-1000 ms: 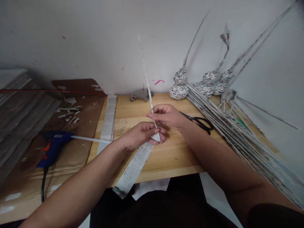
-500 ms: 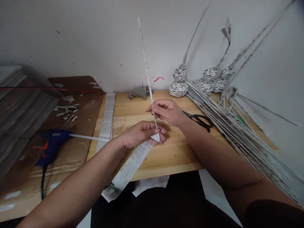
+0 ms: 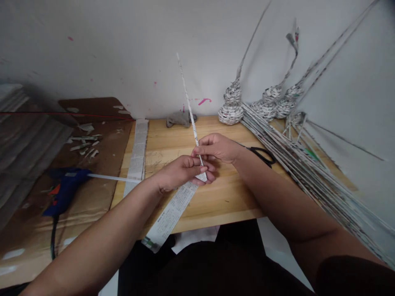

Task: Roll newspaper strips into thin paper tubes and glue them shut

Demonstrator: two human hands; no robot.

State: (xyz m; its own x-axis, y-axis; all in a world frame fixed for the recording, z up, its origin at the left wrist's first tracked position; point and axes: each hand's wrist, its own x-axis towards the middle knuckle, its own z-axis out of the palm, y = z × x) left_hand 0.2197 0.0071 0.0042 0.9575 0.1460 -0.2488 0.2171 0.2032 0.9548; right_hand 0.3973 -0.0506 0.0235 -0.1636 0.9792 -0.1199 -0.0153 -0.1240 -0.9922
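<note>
A thin rolled newspaper tube (image 3: 188,98) rises from between my hands, leaning a little to the left. My right hand (image 3: 217,149) pinches it between thumb and fingertips, just above the left. My left hand (image 3: 189,169) grips its lower end, thumb over fingers, where the tube opens into a flat newspaper strip (image 3: 173,213). That printed strip slopes down past the table's front edge towards my lap. Part of the strip is hidden behind my left fingers and wrist.
On cardboard at left lies a blue glue gun (image 3: 66,191) near paper scraps (image 3: 84,144). Flat newspaper strips (image 3: 138,148) lie beside it. Black-handled scissors (image 3: 262,155), a bundle of paper tubes (image 3: 286,164) and several woven gourd shapes (image 3: 231,113) stand or lie at right. A grey cloth (image 3: 179,119) touches the wall.
The tube has sunk and its top now stands lower. My right hand has slid closer to my left. Less of the flat strip hangs over the table edge.
</note>
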